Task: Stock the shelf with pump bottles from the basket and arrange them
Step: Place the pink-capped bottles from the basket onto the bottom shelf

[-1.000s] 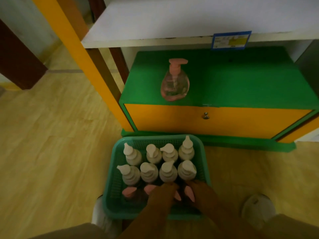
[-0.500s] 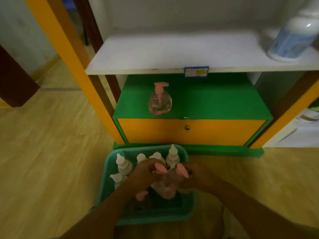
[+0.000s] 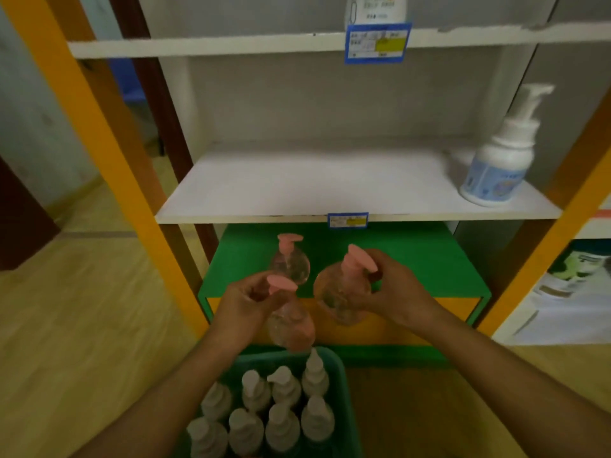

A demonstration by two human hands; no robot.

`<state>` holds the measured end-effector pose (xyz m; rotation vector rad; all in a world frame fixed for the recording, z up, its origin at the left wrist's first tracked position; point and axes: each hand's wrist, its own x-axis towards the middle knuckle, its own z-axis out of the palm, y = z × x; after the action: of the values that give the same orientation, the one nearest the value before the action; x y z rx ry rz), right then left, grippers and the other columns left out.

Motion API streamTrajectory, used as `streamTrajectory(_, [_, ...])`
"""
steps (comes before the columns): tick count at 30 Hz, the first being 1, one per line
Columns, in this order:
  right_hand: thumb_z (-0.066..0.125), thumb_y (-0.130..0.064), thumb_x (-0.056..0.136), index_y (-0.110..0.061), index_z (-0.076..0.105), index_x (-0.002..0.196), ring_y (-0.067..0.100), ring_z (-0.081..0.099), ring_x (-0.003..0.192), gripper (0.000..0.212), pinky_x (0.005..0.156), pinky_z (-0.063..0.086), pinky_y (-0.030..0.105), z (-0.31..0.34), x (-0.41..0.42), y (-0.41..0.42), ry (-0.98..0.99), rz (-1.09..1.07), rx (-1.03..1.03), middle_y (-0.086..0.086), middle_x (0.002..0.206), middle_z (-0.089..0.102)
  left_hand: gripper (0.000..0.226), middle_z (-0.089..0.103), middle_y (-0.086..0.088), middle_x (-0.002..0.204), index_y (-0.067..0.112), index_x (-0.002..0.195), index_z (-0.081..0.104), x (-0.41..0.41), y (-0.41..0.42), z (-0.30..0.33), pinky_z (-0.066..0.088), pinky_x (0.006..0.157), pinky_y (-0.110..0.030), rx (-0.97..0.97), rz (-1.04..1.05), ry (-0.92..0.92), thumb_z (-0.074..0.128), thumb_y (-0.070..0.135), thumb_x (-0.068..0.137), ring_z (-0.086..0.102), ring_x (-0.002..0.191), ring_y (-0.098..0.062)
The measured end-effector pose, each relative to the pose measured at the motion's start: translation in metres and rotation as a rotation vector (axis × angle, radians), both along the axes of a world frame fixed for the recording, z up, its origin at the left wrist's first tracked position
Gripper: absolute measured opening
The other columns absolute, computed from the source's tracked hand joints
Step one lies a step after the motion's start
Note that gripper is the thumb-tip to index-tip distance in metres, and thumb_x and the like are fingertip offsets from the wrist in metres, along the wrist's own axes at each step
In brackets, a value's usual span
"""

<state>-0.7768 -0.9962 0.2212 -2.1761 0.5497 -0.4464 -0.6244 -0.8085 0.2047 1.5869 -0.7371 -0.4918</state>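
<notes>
Just beyond my left hand (image 3: 246,297) a clear pump bottle with a pink pump (image 3: 291,259) already stands on the green shelf (image 3: 413,259), and above both hands the white shelf (image 3: 314,190) carries one white pump bottle (image 3: 499,163) far off to the right. Below my wrists the green basket (image 3: 340,371) holds rows of white-capped bottles (image 3: 281,411). My left hand curls round the neck of a pink-pump bottle (image 3: 291,320) hanging over the basket; my right hand (image 3: 385,285) grips a second one (image 3: 334,292) by its neck, beside the shelved bottle.
</notes>
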Motion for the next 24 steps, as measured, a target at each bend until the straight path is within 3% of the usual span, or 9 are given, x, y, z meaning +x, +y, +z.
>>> streamTrajectory(4, [0.079, -0.027, 0.072, -0.024, 0.055, 0.121, -0.009, 0.053, 0.077, 0.054, 0.054, 0.039, 0.003, -0.007, 0.016, -0.027, 0.032, -0.033, -0.071, -0.021, 0.093, 0.057, 0.028, 0.075, 0.021, 0.083, 0.034, 0.084, 0.07, 0.002, -0.008, 0.0, 0.05, 0.059, -0.007, -0.007, -0.011, -0.066, 0.073, 0.007, 0.076, 0.069, 0.075, 0.003])
streamTrajectory(6, [0.077, -0.027, 0.076, -0.022, 0.056, 0.12, 0.0, 0.059, 0.082, 0.05, 0.063, 0.042, 0.007, -0.015, 0.023, -0.04, 0.075, -0.034, -0.08, -0.011, 0.099, 0.063, 0.025, 0.075, 0.017, 0.085, 0.034, 0.084, 0.071, 0.003, -0.009, -0.006, 0.051, 0.059, -0.007, 0.014, -0.026, -0.058, 0.075, 0.01, 0.074, 0.07, 0.076, 0.001])
streamTrajectory(9, [0.076, -0.027, 0.075, -0.021, 0.058, 0.12, 0.016, 0.063, 0.094, 0.049, 0.078, 0.052, 0.027, -0.027, 0.032, -0.059, 0.128, -0.053, -0.098, -0.002, 0.105, 0.066, 0.021, 0.077, 0.01, 0.086, 0.031, 0.082, 0.073, 0.006, -0.01, -0.017, 0.053, 0.061, -0.011, -0.007, -0.01, 0.038, 0.076, 0.017, 0.066, 0.071, 0.079, -0.005])
streamTrajectory(15, [0.075, -0.018, 0.077, -0.012, 0.056, 0.125, 0.015, 0.06, 0.097, 0.052, 0.084, 0.05, 0.029, -0.049, 0.049, -0.078, 0.121, -0.1, 0.016, -0.001, 0.11, 0.062, 0.021, 0.077, 0.003, 0.084, 0.029, 0.079, 0.076, 0.018, -0.007, -0.035, 0.055, 0.062, -0.015, -0.031, 0.033, 0.091, 0.076, 0.024, 0.059, 0.072, 0.078, -0.01])
streamTrajectory(21, [0.08, -0.015, 0.069, -0.017, 0.051, 0.13, 0.027, 0.059, 0.111, 0.067, 0.091, 0.053, 0.048, -0.045, 0.067, -0.077, 0.107, -0.07, -0.009, 0.009, 0.125, 0.061, 0.023, 0.077, 0.005, 0.079, 0.021, 0.082, 0.074, 0.022, -0.002, -0.048, 0.054, 0.058, -0.013, -0.028, 0.064, 0.111, 0.074, 0.001, 0.073, 0.071, 0.071, -0.005])
streamTrajectory(24, [0.075, -0.019, 0.076, -0.016, 0.049, 0.129, 0.028, 0.057, 0.115, 0.059, 0.094, 0.051, 0.048, -0.047, 0.074, -0.077, 0.141, -0.064, 0.102, 0.009, 0.126, 0.058, 0.024, 0.077, 0.004, 0.077, 0.022, 0.081, 0.074, 0.023, 0.0, -0.05, 0.055, 0.058, -0.014, -0.032, 0.095, 0.116, 0.074, -0.001, 0.074, 0.071, 0.069, -0.006])
